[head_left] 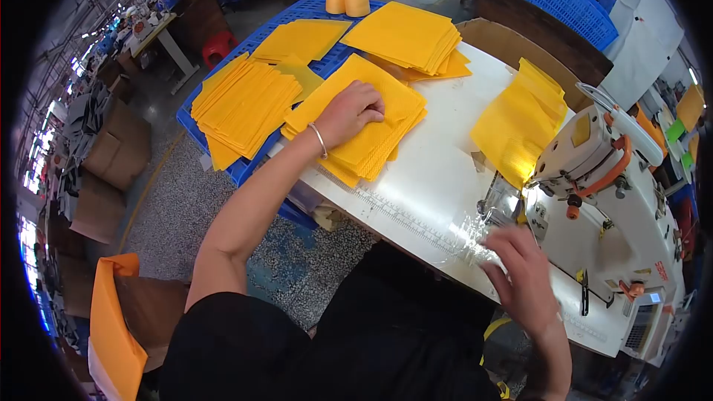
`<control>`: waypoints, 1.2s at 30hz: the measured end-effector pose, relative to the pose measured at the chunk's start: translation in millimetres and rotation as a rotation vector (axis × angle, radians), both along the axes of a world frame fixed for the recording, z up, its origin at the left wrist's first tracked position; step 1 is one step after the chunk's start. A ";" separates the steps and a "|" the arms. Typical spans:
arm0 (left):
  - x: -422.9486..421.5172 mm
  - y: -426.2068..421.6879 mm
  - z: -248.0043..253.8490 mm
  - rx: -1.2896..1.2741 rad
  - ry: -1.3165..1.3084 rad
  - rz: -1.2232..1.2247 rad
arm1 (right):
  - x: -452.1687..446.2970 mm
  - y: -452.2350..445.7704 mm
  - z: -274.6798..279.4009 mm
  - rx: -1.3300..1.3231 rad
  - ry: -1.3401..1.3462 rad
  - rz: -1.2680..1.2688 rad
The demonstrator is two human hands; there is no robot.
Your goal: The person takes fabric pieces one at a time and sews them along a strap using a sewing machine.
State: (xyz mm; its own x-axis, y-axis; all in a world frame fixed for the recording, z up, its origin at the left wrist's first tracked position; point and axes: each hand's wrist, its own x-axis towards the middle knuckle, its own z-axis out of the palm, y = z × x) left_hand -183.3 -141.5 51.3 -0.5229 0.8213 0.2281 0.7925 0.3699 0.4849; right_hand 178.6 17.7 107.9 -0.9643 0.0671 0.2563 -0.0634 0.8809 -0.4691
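My left hand (355, 113), with a bracelet at the wrist, rests on a stack of yellow fabric pieces (382, 147). Its fingers are curled in against the top piece. Over the table's front edge hangs my right hand (520, 271), slightly blurred, its thumb and index finger apart and nothing seen between them. Just beyond its fingertips lies a tangle of pale thread ends (473, 236). A yellow piece (520, 122) lies under the lit head of the sewing machine (587, 148), beyond my right hand.
More yellow stacks (245, 108) lie on a blue crate (194, 117) at the left and at the table's back (405, 36). Two thread cones (356, 0) stand behind them. Small snips (584, 293) and a control panel (643, 324) are at the right.
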 end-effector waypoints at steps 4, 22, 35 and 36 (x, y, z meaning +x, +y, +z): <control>-0.2 -5.2 5.3 0.167 -0.304 0.089 | -105.7 -3.6 -35.0 0.240 0.234 0.097; 165.0 57.9 13.4 0.391 0.108 -0.504 | -50.1 -69.8 -83.8 0.733 0.307 0.288; 177.9 115.9 -45.0 0.000 0.541 -0.612 | 104.3 6.3 -28.5 -1.317 -0.054 -0.819; 178.4 118.4 -44.7 -0.002 0.542 -0.611 | 107.3 11.2 -30.1 -1.319 -0.054 -0.817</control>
